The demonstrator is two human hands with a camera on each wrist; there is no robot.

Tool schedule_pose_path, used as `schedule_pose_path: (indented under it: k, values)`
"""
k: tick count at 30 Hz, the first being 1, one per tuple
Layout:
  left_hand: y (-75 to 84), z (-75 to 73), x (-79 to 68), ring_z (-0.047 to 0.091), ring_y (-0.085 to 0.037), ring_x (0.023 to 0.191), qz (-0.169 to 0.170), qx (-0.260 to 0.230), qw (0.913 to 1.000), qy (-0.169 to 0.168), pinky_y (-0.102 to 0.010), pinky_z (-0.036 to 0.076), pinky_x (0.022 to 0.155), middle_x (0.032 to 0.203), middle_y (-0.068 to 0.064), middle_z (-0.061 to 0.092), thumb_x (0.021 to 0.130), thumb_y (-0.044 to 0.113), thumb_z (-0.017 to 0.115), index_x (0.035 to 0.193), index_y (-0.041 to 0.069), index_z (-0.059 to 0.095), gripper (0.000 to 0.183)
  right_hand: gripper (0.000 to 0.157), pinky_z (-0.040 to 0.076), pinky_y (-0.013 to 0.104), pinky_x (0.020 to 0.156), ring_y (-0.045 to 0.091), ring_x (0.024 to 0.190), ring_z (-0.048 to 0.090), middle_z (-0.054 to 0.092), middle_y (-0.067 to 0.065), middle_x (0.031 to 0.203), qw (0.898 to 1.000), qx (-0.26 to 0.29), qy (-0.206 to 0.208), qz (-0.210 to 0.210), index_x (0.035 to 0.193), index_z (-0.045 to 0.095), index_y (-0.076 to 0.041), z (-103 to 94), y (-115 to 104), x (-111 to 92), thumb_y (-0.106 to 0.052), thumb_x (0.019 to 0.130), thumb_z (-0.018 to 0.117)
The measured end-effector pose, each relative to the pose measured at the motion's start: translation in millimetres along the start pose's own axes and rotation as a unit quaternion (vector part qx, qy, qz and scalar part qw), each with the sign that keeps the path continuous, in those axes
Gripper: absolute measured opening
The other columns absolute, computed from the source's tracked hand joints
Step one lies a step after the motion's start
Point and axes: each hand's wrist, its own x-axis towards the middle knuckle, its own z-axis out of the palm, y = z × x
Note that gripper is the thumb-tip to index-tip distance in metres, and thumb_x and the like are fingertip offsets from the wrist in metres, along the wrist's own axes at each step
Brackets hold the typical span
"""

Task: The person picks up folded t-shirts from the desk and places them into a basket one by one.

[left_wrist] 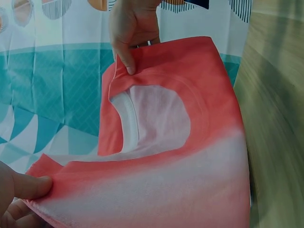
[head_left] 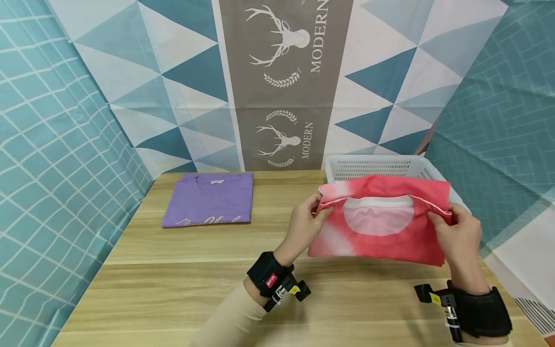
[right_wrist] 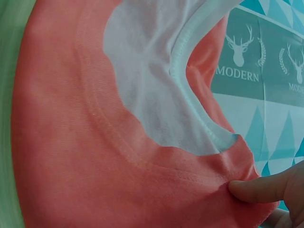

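A red and white T-shirt (head_left: 381, 246), folded into a rectangle, is held up between both hands over the right side of the table. My left hand (head_left: 303, 224) pinches its left upper corner, thumb in front. The right upper corner is pinched by my right hand (head_left: 461, 236). Between them the round neckline faces up, its pale inside and white neck band showing. In the left wrist view the shirt (left_wrist: 209, 175) spans from one hand to the other. The right wrist view shows the right thumb (right_wrist: 256, 189) pressed on the red cloth beside the collar.
Behind the shirt stands a white plastic basket (head_left: 373, 167) with slotted walls, partly covered by the cloth. A folded purple T-shirt (head_left: 212, 200) lies at the back left of the wooden table (head_left: 173, 289). Patterned curtains (head_left: 186, 82) enclose the table at the back and sides.
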Motion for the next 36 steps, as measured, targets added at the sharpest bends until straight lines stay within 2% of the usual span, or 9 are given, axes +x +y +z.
schedule_pose_path:
  k: [5, 8, 15, 17, 19, 21, 25, 31, 36]
  values:
    - [2.4, 4.0, 10.3, 0.057, -0.014, 0.074, 0.008, -0.004, 0.9999, -0.009, -0.012, 0.043, 0.063, 0.089, -0.018, 0.07, 0.089, 0.006, 0.066, 0.095, -0.002, 0.06, 0.012, 0.034, 0.036, 0.003, 0.055, -0.007, 0.065, 0.042, 0.042, -0.029, 0.071, 1.0, 0.012, 0.007, 0.005, 0.123, 0.061, -0.003, -6.0, -1.8, 8.5, -0.019, 0.093, 0.061]
    - [3.9, 6.1, 15.4, 0.057, -0.014, 0.074, 0.008, -0.009, 0.9998, -0.016, -0.012, 0.043, 0.063, 0.089, -0.019, 0.07, 0.089, 0.004, 0.065, 0.095, -0.003, 0.06, 0.011, 0.036, 0.036, 0.002, 0.056, -0.008, 0.065, 0.041, 0.044, -0.027, 0.075, 1.0, 0.006, 0.008, 0.009, 0.126, 0.06, -0.005, -9.3, -1.7, 14.3, -0.02, 0.093, 0.06]
    - [7.4, 9.2, 30.8, 0.061, -0.017, 0.08, 0.007, 0.005, 0.9997, -0.023, -0.012, 0.045, 0.067, 0.094, -0.017, 0.07, 0.091, 0.005, 0.062, 0.101, -0.003, 0.06, 0.012, 0.04, 0.032, 0.004, 0.058, -0.008, 0.067, 0.038, 0.061, 0.016, 0.111, 1.0, -0.019, 0.019, -0.005, 0.131, 0.057, -0.005, -14.4, -4.8, 30.6, -0.022, 0.094, 0.058]
    - [9.1, 10.4, 35.4, 0.062, -0.019, 0.083, 0.001, 0.016, 0.9995, -0.027, -0.013, 0.046, 0.069, 0.096, -0.017, 0.07, 0.092, 0.006, 0.062, 0.101, -0.002, 0.06, 0.013, 0.04, 0.032, 0.004, 0.058, -0.009, 0.067, 0.036, 0.062, 0.018, 0.113, 0.999, -0.023, 0.026, -0.013, 0.13, 0.057, -0.003, -15.9, -6.9, 35.5, -0.021, 0.094, 0.057]
    - [10.2, 11.7, 40.9, 0.063, -0.019, 0.085, -0.001, 0.025, 0.9993, -0.028, -0.013, 0.046, 0.07, 0.097, -0.016, 0.07, 0.092, 0.007, 0.062, 0.101, -0.001, 0.061, 0.013, 0.04, 0.031, 0.004, 0.059, -0.009, 0.067, 0.036, 0.062, 0.012, 0.106, 0.999, -0.024, 0.025, -0.018, 0.131, 0.057, -0.003, -17.0, -9.4, 40.4, -0.022, 0.095, 0.056]
    - [11.1, 12.2, 46.5, 0.063, -0.021, 0.085, 0.001, 0.033, 0.9991, -0.027, -0.013, 0.046, 0.07, 0.097, -0.016, 0.069, 0.092, 0.008, 0.062, 0.1, -0.001, 0.061, 0.012, 0.041, 0.032, 0.004, 0.06, -0.009, 0.068, 0.036, 0.059, -0.004, 0.092, 0.999, -0.023, 0.026, -0.021, 0.131, 0.057, -0.004, -17.5, -12.1, 45.5, -0.023, 0.095, 0.056]
    - [14.4, 14.6, 58.6, 0.061, -0.02, 0.084, 0.011, 0.033, 0.9992, -0.021, -0.013, 0.044, 0.069, 0.095, -0.017, 0.068, 0.092, 0.007, 0.061, 0.098, -0.002, 0.059, 0.01, 0.043, 0.034, 0.003, 0.061, -0.009, 0.07, 0.039, 0.04, -0.026, 0.077, 1.0, -0.009, 0.02, -0.01, 0.133, 0.055, -0.007, -20.5, -15.7, 56.5, -0.029, 0.096, 0.055]
    - [22.1, 17.7, 72.8, 0.054, -0.016, 0.08, 0.009, 0.043, 0.9987, -0.025, -0.012, 0.04, 0.067, 0.09, -0.014, 0.063, 0.093, 0.009, 0.061, 0.1, 0.0, 0.059, 0.011, 0.048, 0.035, 0.003, 0.062, -0.009, 0.072, 0.04, 0.039, -0.028, 0.078, 1.0, -0.005, 0.003, -0.008, 0.138, 0.051, -0.009, -23.7, -21.5, 73.7, -0.035, 0.097, 0.052]
    - [26.7, 24.0, 83.3, 0.057, -0.015, 0.084, -0.003, 0.06, 0.9979, -0.026, -0.013, 0.044, 0.071, 0.094, -0.012, 0.066, 0.094, 0.011, 0.06, 0.104, 0.002, 0.062, 0.014, 0.05, 0.035, 0.005, 0.063, -0.01, 0.074, 0.037, 0.039, -0.028, 0.081, 1.0, -0.016, -0.006, -0.018, 0.14, 0.049, -0.008, -28.3, -25.8, 87.9, -0.035, 0.097, 0.049]
